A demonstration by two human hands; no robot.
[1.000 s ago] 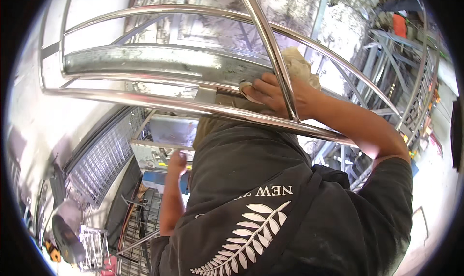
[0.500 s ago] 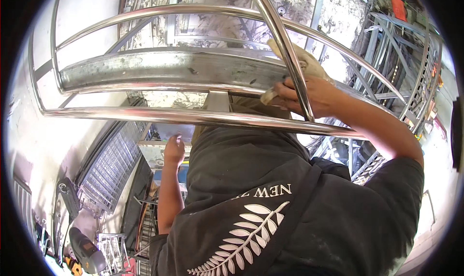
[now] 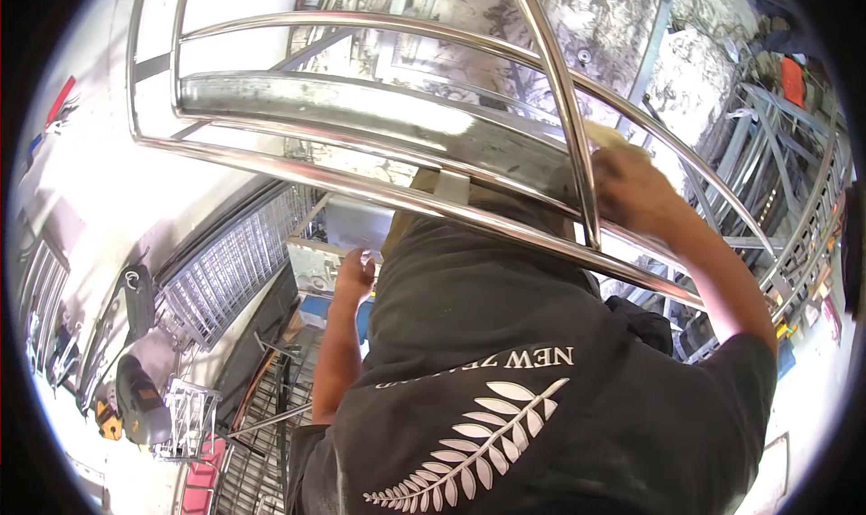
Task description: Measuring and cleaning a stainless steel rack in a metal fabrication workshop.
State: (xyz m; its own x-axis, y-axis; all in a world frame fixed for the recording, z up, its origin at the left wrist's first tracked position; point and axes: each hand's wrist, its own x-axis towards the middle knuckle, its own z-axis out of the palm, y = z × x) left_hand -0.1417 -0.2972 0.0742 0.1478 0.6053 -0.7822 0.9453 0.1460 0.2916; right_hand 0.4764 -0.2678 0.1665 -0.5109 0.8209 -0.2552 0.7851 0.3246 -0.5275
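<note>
A curved frame of polished steel tubes (image 3: 379, 195) with a flat steel band (image 3: 361, 109) spans the picture in front of my dark shirt with a white fern print (image 3: 505, 407). My right hand (image 3: 631, 190) presses a tan pad (image 3: 606, 136) against the tubes, just right of the upright tube (image 3: 568, 127). My left hand (image 3: 354, 276) hangs below the frame with its fingers curled, close to a metal edge. What it holds, if anything, is unclear.
Steel grating panels (image 3: 225, 276) lean at the left. A dark power tool (image 3: 137, 398) and a small wire basket (image 3: 187, 418) lie on the floor at lower left. Stacked metal frames (image 3: 767, 181) stand at the right.
My right hand has slid to the right along the tubes with the pad, past the upright tube. My left hand has stayed below the frame, barely moving.
</note>
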